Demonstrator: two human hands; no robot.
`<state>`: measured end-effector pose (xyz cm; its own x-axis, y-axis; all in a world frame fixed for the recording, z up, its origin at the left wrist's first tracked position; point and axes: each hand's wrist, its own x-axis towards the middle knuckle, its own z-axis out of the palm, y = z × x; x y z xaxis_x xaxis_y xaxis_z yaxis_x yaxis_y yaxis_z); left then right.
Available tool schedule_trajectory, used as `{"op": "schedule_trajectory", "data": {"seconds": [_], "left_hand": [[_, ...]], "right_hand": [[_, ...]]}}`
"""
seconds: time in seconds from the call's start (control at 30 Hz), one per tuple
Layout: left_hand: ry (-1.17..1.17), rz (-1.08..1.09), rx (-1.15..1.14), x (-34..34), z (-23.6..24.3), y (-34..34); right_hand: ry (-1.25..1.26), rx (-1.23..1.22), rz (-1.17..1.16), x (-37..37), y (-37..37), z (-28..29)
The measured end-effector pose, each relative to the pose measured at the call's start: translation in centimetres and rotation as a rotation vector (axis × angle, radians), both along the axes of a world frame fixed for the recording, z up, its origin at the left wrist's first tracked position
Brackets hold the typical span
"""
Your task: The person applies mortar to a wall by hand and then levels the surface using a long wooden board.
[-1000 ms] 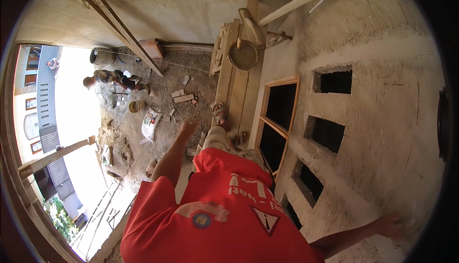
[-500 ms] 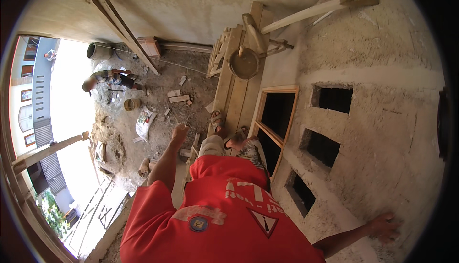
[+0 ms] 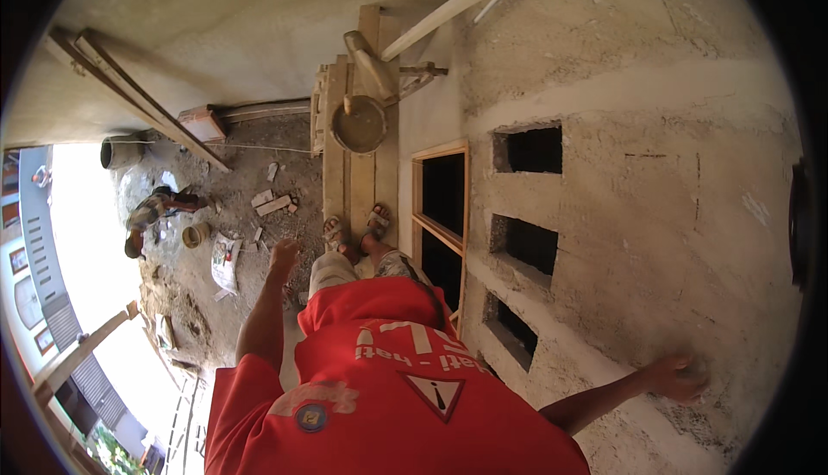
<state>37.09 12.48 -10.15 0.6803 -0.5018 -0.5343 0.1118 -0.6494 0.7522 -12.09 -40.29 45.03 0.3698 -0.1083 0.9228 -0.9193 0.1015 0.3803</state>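
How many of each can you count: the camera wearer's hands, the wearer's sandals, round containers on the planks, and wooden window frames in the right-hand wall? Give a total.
Left hand and right hand: 2
Sandals: 2
Round container: 1
Wooden window frame: 1
Total: 6

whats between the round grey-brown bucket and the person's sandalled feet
In the head view, only bare, pale wooden planks lie between the bucket and the sandalled feet.

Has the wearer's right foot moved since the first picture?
Yes. Judged against the bucket on the planks, the right foot has moved forward, closer to it, and now stands slightly ahead of the left foot.
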Motion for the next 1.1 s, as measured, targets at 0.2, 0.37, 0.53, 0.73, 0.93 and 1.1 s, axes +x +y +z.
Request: {"op": "schedule_trajectory", "data": {"seconds": [0.2,0.37,0.53,0.73,0.93,1.1], "left_hand": [[0.468,0.402,0.09,0.4,4.4,-5.8],[0.371,0.524,-0.065,-0.4,5.2,-8.8],[0.134,0.288,-0.139,-3.2,-3.4,-3.7],[0.571,0.471,-0.089,-7.3,-1.5,-12.3],[0.747,0.555,-0.426,-14.0,-12.1,-13.4],[0.715,0.522,-0.328,-13.3,-16.9,-18.8]], "right_hand": [[-0.415,0.608,0.498,12.7,-0.2,-7.3],[-0.358,1.708,0.47,20.8,-0.7,-17.0],[0.172,2.463,0.442,30.8,3.9,-30.4],[0.673,2.613,0.526,38.5,6.1,-50.5],[0.421,2.557,0.587,56.1,2.9,-69.1],[0.248,2.061,0.846,69.2,-2.9,-81.3]]}}
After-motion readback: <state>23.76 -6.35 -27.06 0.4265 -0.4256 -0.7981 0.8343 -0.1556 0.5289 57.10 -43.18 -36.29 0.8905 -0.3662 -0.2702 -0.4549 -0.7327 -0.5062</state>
